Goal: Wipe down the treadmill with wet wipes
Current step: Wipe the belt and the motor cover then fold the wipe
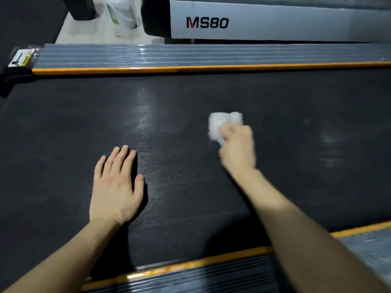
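Observation:
The treadmill's black textured belt (63, 127) fills most of the head view, with ribbed grey side rails edged in orange at the far side (211, 57) and the near side (211, 269). My right hand (238, 149) grips a crumpled white wet wipe (222, 123) and holds it down on the belt right of centre; the hand is motion-blurred. My left hand (115, 185) rests flat on the belt, fingers straight and close together, left of the wipe.
Beyond the far rail stands another machine's white housing marked MS80 (207, 23). A white bag or packet (121, 12) sits on the pale floor at the top left. A yellow-and-white sticker (20, 58) marks the far rail's left end.

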### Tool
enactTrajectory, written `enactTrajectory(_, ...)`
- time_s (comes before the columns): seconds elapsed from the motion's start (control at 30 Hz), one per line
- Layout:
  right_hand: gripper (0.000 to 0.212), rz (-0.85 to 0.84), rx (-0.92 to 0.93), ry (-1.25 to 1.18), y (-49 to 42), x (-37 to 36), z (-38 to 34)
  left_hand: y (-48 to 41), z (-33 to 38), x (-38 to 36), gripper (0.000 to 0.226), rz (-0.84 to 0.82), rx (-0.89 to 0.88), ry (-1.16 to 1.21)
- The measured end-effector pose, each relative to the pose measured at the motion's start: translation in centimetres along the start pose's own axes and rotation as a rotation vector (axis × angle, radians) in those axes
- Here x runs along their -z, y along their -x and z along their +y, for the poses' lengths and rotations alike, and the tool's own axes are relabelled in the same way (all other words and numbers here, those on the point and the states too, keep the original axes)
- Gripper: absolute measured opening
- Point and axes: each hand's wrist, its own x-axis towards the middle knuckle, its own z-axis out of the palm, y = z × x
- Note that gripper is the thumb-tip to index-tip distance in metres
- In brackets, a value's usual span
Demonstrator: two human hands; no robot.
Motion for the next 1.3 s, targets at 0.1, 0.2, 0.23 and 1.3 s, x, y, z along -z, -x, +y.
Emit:
enactTrajectory(0.1,0.041,-0.407,0.741,-0.05,5.7,-1.9,-6.2,0.0,0.0,0.0,0.067,-0.008,-0.002,0.001)
enactTrajectory(0.2,0.042,-0.366,0.827,-0.085,1.7,1.3,0.1,-0.1,0.1,0.0,0.067,-0.006,-0.001,0.0)
enactTrajectory(0.23,0.039,-0.245,0.677,-0.039,-0.3,2.8,3.8,-0.1,0.2,0.1,0.066,-0.008,0.003,-0.001)
enactTrajectory(1.3,0.045,0.034,-0.284,0.04,-5.8,-5.1,-7.8,-4.5,-5.3,3.3,0.046,-0.024,-0.018,-0.015)
